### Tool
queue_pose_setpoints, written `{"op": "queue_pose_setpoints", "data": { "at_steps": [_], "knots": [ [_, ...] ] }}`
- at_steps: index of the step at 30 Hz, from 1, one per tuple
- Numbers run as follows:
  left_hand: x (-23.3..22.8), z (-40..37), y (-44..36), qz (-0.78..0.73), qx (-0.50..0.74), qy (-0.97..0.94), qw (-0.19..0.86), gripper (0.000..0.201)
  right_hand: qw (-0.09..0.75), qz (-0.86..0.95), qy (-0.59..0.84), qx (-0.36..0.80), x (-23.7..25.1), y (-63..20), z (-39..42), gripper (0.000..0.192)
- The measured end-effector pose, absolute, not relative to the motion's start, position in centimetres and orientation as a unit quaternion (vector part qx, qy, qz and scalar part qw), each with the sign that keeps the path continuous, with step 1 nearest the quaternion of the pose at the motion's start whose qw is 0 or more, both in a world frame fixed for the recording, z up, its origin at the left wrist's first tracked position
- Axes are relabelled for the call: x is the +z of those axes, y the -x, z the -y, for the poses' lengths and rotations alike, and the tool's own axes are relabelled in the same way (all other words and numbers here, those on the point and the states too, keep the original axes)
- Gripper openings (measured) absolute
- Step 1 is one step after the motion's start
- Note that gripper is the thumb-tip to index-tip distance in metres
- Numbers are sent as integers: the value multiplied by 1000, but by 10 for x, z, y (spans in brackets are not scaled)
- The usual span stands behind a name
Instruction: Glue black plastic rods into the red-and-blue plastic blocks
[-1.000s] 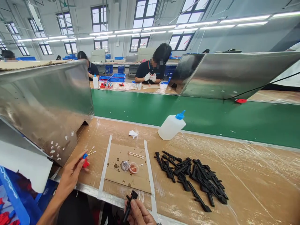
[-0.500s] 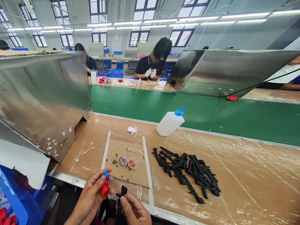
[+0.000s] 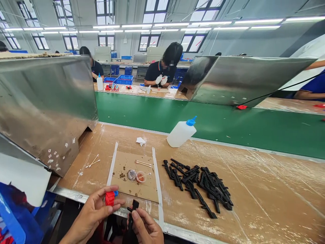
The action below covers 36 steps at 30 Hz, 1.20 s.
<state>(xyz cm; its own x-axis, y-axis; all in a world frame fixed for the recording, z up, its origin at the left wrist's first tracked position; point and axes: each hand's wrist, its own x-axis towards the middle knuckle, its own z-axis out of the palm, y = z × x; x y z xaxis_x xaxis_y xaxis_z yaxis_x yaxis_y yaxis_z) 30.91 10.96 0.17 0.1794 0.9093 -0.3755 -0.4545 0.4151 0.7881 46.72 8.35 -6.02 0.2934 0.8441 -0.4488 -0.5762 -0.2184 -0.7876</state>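
Between the thumb and fingers of my left hand [image 3: 92, 211] is a small red and blue plastic piece [image 3: 109, 198], held over the bench's front edge. My right hand [image 3: 147, 225] pinches a black toy gun part [image 3: 135, 204], its blocky end pointing up and its lower end running down out of sight. The two pieces are apart. Several like black parts [image 3: 200, 183] lie in a loose pile on the bench to the right. Beyond my hands, a cardboard sheet [image 3: 122, 193] carries a small cup of reddish liquid [image 3: 141, 176] with a cotton swab in it.
A white bottle with a blue nozzle [image 3: 180, 134] stands tilted near the green belt [image 3: 152, 107]. Cotton swabs [image 3: 92, 161] and a crumpled tissue [image 3: 140, 141] lie on the bench. Metal panels [image 3: 45, 101] rise at left. A blue bin [image 3: 15, 217] sits lower left. A co-worker [image 3: 162, 67] sits across.
My left hand has turned the red and blue piece, so the red part now faces me and the blue part is mostly hidden behind. My right hand keeps its hold; the view has shifted slightly.
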Motion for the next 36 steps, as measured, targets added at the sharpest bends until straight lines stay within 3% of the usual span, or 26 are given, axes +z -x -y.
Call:
{"op": "queue_pose_setpoints", "data": {
  "at_steps": [2, 5, 11, 16, 27, 36],
  "knots": [
    [3, -109, -308, -422, 460, -267, 734, 52, 615, 124, 514, 585, -60, -467, -84, 47],
    [-1, -111, -306, -439, 413, -331, 727, 39, 613, 130, 512, 588, -58, -467, -85, 46],
    [-8, -118, -307, -472, 384, -544, 578, 29, 588, 240, 554, 538, -47, -470, -84, 45],
    [-1, -117, -309, -486, 348, -521, 609, 36, 575, 292, 571, 509, -38, -468, -83, 39],
    [13, -119, -307, -519, 263, -632, 511, 37, 530, 368, 547, 534, -42, -472, -79, 44],
    [12, -122, -310, -505, 258, -636, 523, 35, 522, 401, 522, 543, -49, -478, -80, 38]
  ]
}}
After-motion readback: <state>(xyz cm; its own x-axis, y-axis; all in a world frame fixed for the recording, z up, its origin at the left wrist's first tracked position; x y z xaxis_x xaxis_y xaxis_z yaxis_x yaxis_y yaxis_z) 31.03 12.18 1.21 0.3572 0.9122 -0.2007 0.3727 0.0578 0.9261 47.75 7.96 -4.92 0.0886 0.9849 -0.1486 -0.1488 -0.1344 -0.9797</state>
